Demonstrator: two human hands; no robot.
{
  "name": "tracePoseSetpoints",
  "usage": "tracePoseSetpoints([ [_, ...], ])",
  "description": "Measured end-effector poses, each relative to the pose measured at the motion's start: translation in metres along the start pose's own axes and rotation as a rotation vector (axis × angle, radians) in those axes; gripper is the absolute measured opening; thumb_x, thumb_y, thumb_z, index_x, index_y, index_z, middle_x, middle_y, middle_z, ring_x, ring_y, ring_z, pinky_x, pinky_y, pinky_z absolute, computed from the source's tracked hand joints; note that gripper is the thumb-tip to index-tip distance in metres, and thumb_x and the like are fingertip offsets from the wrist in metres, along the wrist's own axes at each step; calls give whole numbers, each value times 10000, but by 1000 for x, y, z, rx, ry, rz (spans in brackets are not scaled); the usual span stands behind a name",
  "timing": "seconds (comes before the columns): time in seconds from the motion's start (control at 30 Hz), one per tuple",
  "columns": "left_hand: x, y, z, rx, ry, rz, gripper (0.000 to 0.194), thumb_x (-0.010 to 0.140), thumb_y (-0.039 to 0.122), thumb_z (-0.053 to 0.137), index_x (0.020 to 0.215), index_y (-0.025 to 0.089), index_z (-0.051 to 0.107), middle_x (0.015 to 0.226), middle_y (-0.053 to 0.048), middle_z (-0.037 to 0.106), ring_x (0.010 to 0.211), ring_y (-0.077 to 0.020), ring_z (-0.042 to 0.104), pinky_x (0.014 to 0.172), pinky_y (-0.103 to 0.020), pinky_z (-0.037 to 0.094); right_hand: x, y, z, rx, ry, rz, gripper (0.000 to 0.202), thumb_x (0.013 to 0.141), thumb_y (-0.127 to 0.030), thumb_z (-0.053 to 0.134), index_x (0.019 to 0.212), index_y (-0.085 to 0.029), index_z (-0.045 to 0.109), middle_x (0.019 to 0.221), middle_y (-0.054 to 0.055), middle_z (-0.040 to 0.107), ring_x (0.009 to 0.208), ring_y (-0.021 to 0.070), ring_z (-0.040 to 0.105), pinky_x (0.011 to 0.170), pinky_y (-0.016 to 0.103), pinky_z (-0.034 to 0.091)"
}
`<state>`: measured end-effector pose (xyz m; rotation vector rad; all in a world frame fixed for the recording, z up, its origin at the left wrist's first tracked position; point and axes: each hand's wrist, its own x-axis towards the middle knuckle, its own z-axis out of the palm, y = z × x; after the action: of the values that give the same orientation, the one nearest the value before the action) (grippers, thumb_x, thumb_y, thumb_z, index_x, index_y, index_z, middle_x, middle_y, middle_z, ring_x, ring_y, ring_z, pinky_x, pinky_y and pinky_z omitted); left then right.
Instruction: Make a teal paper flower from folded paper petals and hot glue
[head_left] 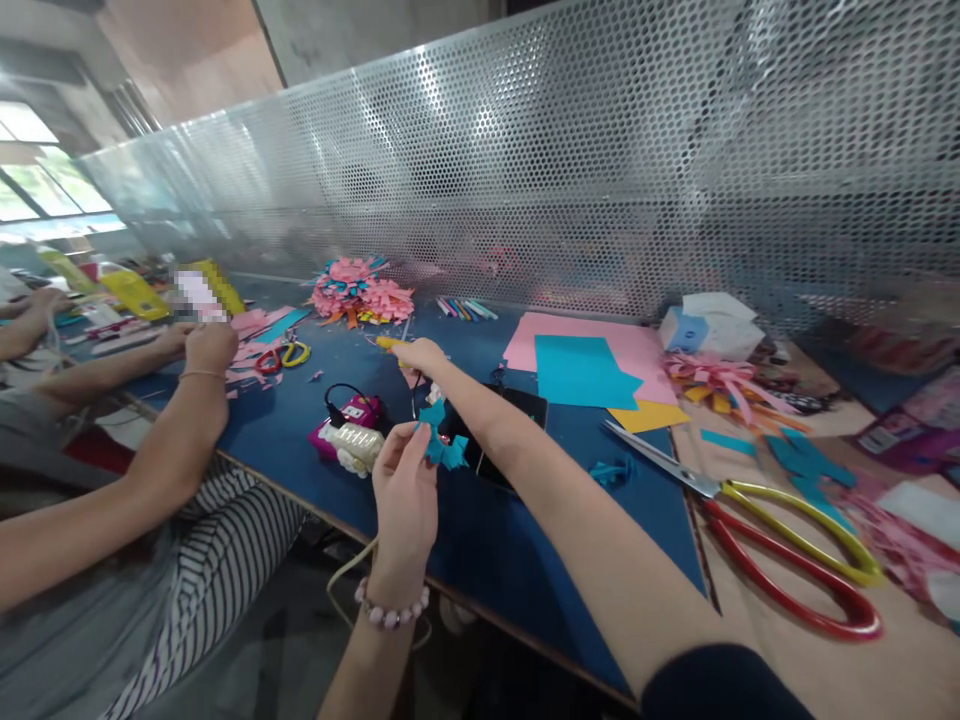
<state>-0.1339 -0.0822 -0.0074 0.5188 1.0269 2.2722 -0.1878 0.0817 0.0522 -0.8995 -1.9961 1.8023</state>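
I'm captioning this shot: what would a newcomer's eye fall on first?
Probably the large scissors with yellow and red handles, in the right foreground. Next, the heap of pink and blue paper strips by the metal mesh, then the blue paper piece in the left hand, near the centre.

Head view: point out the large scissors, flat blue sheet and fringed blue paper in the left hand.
Large scissors [705, 484], head view: metal where blades meet handles.
Flat blue sheet [574, 370], head view: its middle.
Fringed blue paper [448, 457], head view: its lower part.

The surface [652, 535] is blue, tan at right. Pens [466, 309], pink paper [634, 350], scissors [709, 484] and paper fringes [358, 292] lie there.
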Motion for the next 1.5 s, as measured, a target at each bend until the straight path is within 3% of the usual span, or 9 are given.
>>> tracePoseSetpoints([
  [0.13, 2, -1, -2, 35, -20, 22, 185, 717, 276, 771, 763, 165, 629, 694, 31, 579, 625, -67, 543, 611, -176, 456, -14, -18, -24, 224, 8, -11, 272, 978, -365, 452, 931, -117, 555, 725, -24, 583, 559, 54, 542, 504, 171, 479],
  [0.23, -2, -1, -1, 99, -19, 35, 197, 712, 284, 778, 812, 176, 646, 726, 27, 586, 660, -71, 549, 605, -168, 448, -36, -26, -54, 355, -6, -52, 167, 968, -172, 345, 832, -169, 442, 651, -29, 557, 459, 37, 427, 413, 120, 404],
  [0.4, -11, -3, 5, 192, -66, -37, 193, 742, 302, 758, 825, 170, 644, 697, 35, 569, 634, -54, 525, 577, -140, 430, -115, -7, -112, 436, 34, -199, 130, 849, -77, 494, 909, -180, 444, 784, 12, 621, 440, 32, 338, 343, 129, 284],
  [0.57, -13, 2, 19, 254, -204, -112, 203, 742, 286, 760, 848, 163, 639, 743, 19, 625, 684, -63, 575, 613, -138, 458, -202, 28, -143, 274, 277, -249, 227, 809, -291, 702, 949, -192, 554, 667, -41, 482, 483, 42, 354, 357, 129, 283],
  [0.63, -12, 7, 26, 266, -261, -161, 204, 747, 278, 756, 850, 160, 624, 774, 6, 651, 705, -72, 600, 633, -151, 476, -228, 38, -146, 357, 333, -196, 242, 842, -415, 650, 945, -208, 580, 694, -28, 488, 506, 58, 383, 360, 141, 328],
  [0.77, -6, 14, 45, 253, -372, -258, 206, 774, 269, 726, 872, 156, 583, 858, -32, 686, 739, -106, 639, 654, -202, 510, -268, 48, -144, 461, 403, -164, 182, 820, -327, 674, 947, -209, 616, 852, 21, 595, 685, 119, 565, 554, 220, 546],
  [1.1, 23, -29, 80, 223, -467, -282, 264, 762, 257, 726, 969, 138, 612, 927, -65, 708, 801, -127, 656, 709, -245, 493, -316, 67, -130, 473, 430, -89, 369, 833, -497, 630, 1080, -223, 609, 1061, 82, 675, 702, 145, 597, 551, 247, 491],
  [1.33, 18, -39, 74, 267, -440, -282, 319, 717, 272, 771, 970, 132, 637, 892, -56, 707, 825, -129, 662, 735, -232, 482, -313, 84, -137, 124, 505, -103, 340, 751, -497, 710, 699, -173, 622, 559, 19, 600, 494, 108, 498, 454, 229, 363],
  [1.5, 16, -36, 70, 334, -437, -163, 352, 678, 276, 797, 971, 145, 653, 878, -57, 724, 841, -163, 686, 800, -280, 501, -304, 96, -133, 174, 595, -111, 309, 738, -456, 722, 688, -185, 583, 540, 5, 574, 440, 98, 427, 400, 237, 260],
])
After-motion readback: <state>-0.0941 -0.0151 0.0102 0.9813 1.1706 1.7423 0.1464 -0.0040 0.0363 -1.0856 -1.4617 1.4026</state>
